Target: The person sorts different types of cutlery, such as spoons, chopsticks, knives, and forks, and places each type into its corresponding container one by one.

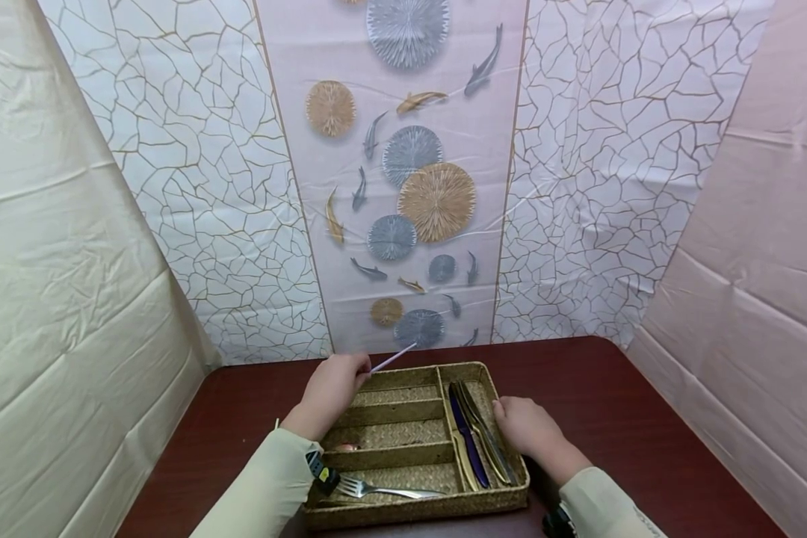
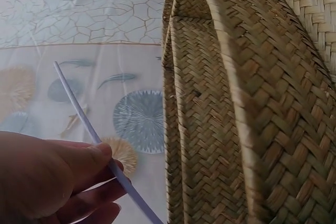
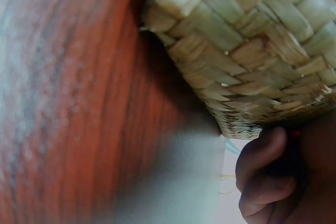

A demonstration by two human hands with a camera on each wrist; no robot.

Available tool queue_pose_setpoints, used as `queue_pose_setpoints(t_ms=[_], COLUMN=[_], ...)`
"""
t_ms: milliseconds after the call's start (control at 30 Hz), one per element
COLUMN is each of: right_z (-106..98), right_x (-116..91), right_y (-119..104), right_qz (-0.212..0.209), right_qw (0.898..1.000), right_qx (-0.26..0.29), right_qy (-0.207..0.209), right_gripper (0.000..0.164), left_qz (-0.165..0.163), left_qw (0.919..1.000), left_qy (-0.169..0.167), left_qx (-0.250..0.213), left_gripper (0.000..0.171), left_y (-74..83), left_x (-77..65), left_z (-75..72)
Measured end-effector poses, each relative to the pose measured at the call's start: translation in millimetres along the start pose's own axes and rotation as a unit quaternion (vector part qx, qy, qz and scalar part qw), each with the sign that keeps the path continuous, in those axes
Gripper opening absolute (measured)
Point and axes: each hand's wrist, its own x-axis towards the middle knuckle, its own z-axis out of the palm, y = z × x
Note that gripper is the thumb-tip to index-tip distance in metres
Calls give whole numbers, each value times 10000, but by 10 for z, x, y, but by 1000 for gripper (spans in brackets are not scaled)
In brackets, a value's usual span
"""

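A thin, straight, pale purple stick (image 2: pixel 79 106) was pinched by the thumb and fingers of the left hand (image 1: pixel 332 388), up near the back rim of a tan woven tray (image 1: pixel 417 512). The right hand (image 1: pixel 527 424) held the tray's right side, and the tray, with a silver fork (image 1: pixel 397 491) and a dark purple knife (image 1: pixel 471 441) inside, sat on a red-brown counter (image 1: pixel 592 388).
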Motion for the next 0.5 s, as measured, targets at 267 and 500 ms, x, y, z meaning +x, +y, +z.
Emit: queue_pose_setpoints(t_ms=[267,500], right_z=[-17,1], right_x=[-11,-7], right_y=[-3,1], right_qz=[-56,-23], right_qw=[10000,10000], right_qx=[-43,-36], right_qy=[56,42], right_gripper=[36,32], left_qz=[185,240], left_qw=[9991,9963], left_qy=[-283,-670], left_qx=[236,479], left_gripper=[23,21], left_y=[-46,-43], left_x=[42,81], left_z=[130,238])
